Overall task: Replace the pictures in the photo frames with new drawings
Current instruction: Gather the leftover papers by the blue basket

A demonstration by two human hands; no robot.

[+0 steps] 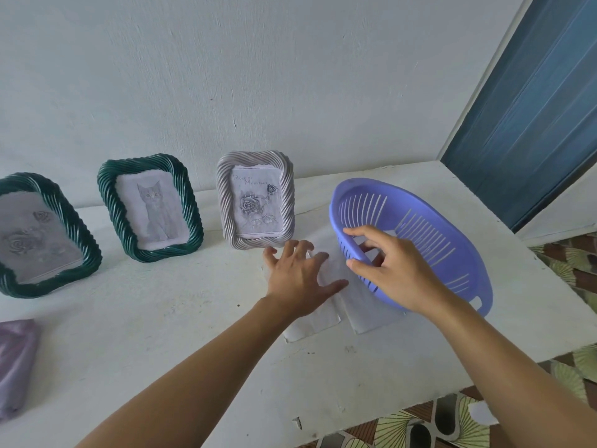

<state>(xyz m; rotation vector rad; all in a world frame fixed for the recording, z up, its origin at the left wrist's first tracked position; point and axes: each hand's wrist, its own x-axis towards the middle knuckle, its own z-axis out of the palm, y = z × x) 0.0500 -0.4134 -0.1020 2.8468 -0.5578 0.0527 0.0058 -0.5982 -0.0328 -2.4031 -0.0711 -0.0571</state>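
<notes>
Three photo frames stand against the wall on a white table (161, 334). The left green frame (80, 240) holds a rose drawing, the middle green frame (190, 208) a cat drawing, and the silver frame (223, 202) a rose drawing with writing. White paper sheets (323, 321) lie flat in front of the silver frame. My left hand (300, 276) rests on the sheets with fingers spread. My right hand (394, 270) grips the near rim of a purple slotted basket (445, 234), which is tilted up over the sheets' right part.
A pale purple cloth (16, 363) lies at the table's left front edge. A blue door (533, 108) stands at the right behind the table. Patterned floor (568, 263) shows past the table's right and front edges.
</notes>
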